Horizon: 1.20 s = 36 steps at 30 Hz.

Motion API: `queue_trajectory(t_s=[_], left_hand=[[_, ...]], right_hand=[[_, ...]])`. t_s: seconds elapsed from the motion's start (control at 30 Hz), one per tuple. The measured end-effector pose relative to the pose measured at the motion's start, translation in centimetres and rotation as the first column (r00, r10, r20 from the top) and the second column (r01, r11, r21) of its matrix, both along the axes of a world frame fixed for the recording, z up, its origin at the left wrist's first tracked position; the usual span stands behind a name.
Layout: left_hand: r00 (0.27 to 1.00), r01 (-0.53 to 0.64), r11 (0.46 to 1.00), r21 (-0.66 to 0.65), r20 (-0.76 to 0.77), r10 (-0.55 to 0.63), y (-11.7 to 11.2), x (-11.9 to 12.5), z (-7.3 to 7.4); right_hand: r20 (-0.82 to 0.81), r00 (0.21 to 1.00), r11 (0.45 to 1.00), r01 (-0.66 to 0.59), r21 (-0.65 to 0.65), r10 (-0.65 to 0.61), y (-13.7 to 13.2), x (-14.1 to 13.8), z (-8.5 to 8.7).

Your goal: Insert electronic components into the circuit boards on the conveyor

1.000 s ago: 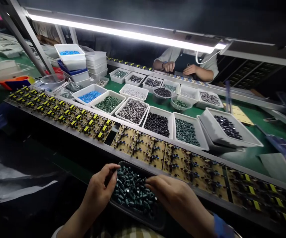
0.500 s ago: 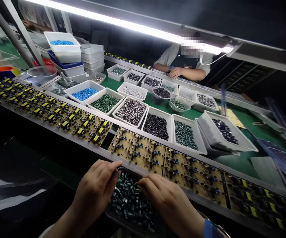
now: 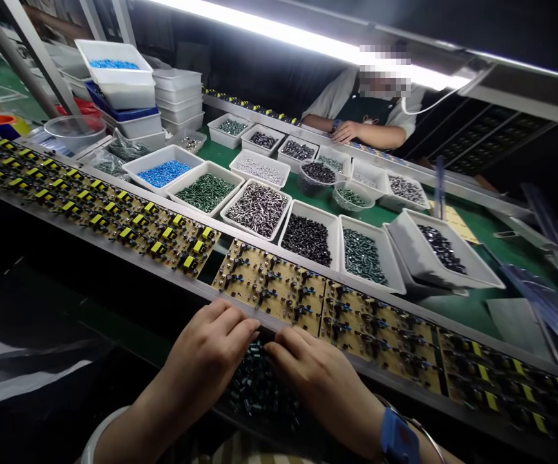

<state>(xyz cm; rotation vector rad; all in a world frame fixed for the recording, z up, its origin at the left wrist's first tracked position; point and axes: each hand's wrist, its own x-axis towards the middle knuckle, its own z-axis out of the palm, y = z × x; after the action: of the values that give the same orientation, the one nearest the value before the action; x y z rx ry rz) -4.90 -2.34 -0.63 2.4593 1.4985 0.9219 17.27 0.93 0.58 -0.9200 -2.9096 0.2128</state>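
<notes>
Just above a dark tray of green cylindrical capacitors, my left hand is curled, with its fingertips close to the rail edge. Any part between those fingers is hidden. Opposite it, my right hand has its fingers bent and pressed together, tips over the same capacitors. What it pinches, if anything, is too small or covered. The two hands' fingertips are a short gap apart. Beyond them a tan circuit board populated with small parts lies on the rail.
A metal rail carries a row of boards, some with yellow components. Behind it stand white bins of capacitors, a bin of blue parts and stacked trays. Across the bench a person's hand rests near another rail.
My left hand has moved right and closer to my right hand, now covering more of the capacitors. The right hand has shifted slightly up. The view has tilted a little.
</notes>
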Motion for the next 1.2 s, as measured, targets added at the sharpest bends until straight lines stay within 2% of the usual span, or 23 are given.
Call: queue_trajectory(t_s=[0.1, 0.17, 0.23, 0.4, 0.5, 0.63, 0.7, 0.73, 0.83, 0.9, 1.0, 1.2], left_hand=[[1.000, 0.003, 1.000, -0.003, -0.002, -0.003, 0.1, 0.0, 0.0], [1.000, 0.016, 1.000, -0.017, 0.006, -0.016, 0.0, 0.0, -0.1], [0.999, 0.049, 0.998, -0.036, 0.005, -0.049, -0.1, 0.3, -0.1], [0.981, 0.164, 0.979, -0.123, -0.088, -0.175, -0.2, 2.0, -0.2], [0.954, 0.209, 0.969, -0.130, -0.191, -0.231, -0.1, 3.5, -0.7], [0.942, 0.236, 0.971, -0.034, -0.236, -0.237, -0.2, 5.0, -1.8], [0.941, 0.246, 0.969, -0.007, -0.239, -0.241, -0.3, 5.3, -2.0], [0.943, 0.241, 0.970, 0.000, -0.238, -0.234, -0.4, 5.3, -2.1], [0.943, 0.238, 0.971, 0.005, -0.239, -0.230, -0.5, 5.1, -2.1], [0.940, 0.249, 0.969, 0.003, -0.241, -0.241, -0.6, 5.0, -2.2], [0.932, 0.272, 0.962, -0.024, -0.240, -0.270, -0.8, 4.9, -2.3], [0.915, 0.309, 0.945, -0.104, -0.238, -0.325, -1.2, 4.8, -1.2]], right_hand=[[-0.179, 0.982, 0.993, 0.035, -0.113, -0.055, -0.3, 0.4, 0.1], [-0.324, 0.935, 0.971, 0.073, -0.227, -0.146, -0.5, 0.7, 0.3], [-0.400, 0.883, 0.935, 0.108, -0.337, -0.246, -0.6, 1.0, 0.6], [-0.387, 0.812, 0.826, 0.190, -0.531, -0.436, 0.0, 1.4, 1.5], [-0.399, 0.794, 0.812, 0.192, -0.552, -0.459, 0.7, 1.8, 1.8], [-0.371, 0.791, 0.792, 0.219, -0.570, -0.486, 1.2, 2.5, 1.8], [-0.367, 0.791, 0.806, 0.250, -0.536, -0.489, 1.2, 2.8, 1.7], [-0.380, 0.797, 0.832, 0.254, -0.493, -0.469, 1.3, 2.8, 1.6], [-0.421, 0.847, 0.936, 0.221, -0.275, -0.324, 2.1, 2.5, 1.5], [-0.399, 0.888, 0.973, 0.192, -0.131, -0.229, 2.8, 2.1, 1.5], [-0.302, 0.939, 0.986, 0.165, -0.019, -0.163, 3.8, 1.5, 1.5], [-0.188, 0.974, 0.990, 0.139, 0.033, -0.130, 4.2, 1.1, 1.6]])
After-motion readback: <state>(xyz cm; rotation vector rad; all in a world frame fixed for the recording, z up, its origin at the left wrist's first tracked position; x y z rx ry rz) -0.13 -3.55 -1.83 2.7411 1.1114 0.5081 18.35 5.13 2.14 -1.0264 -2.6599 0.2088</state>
